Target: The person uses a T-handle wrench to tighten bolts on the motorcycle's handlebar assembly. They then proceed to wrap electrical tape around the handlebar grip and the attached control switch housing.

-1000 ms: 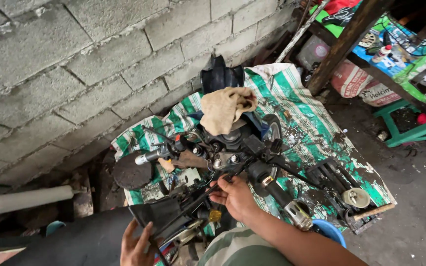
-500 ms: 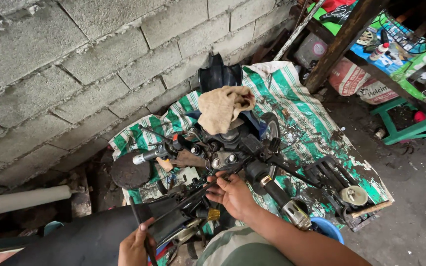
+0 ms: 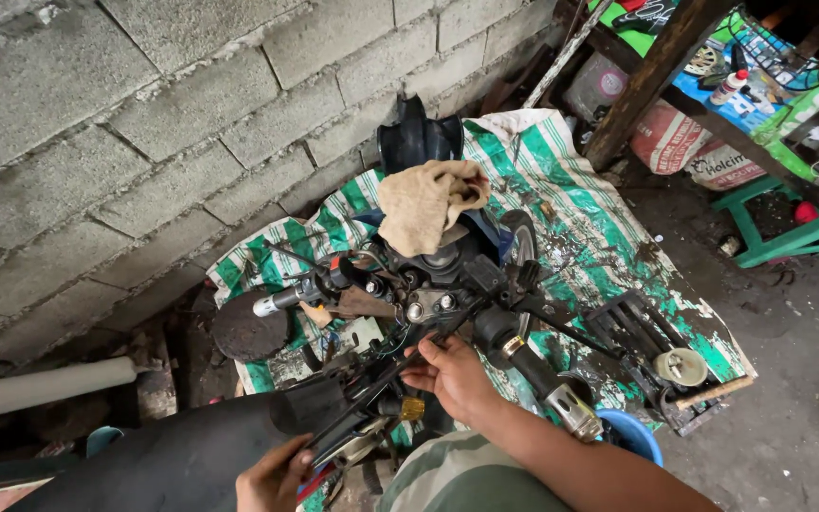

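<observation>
- The left hand (image 3: 272, 477), low in the view, pinches the near end of a thin black rod (image 3: 386, 374).
- The rod slants up and right across the stripped motorcycle front (image 3: 428, 284).
- The right hand (image 3: 452, 374) curls its fingers around the rod's middle, just below the handlebar grip (image 3: 514, 346).
- A tan rag (image 3: 428, 201) lies on top, further up.

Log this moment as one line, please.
left hand: gripping black cable bundle | right hand: on same bundle below handlebar | tan rag draped on top
</observation>
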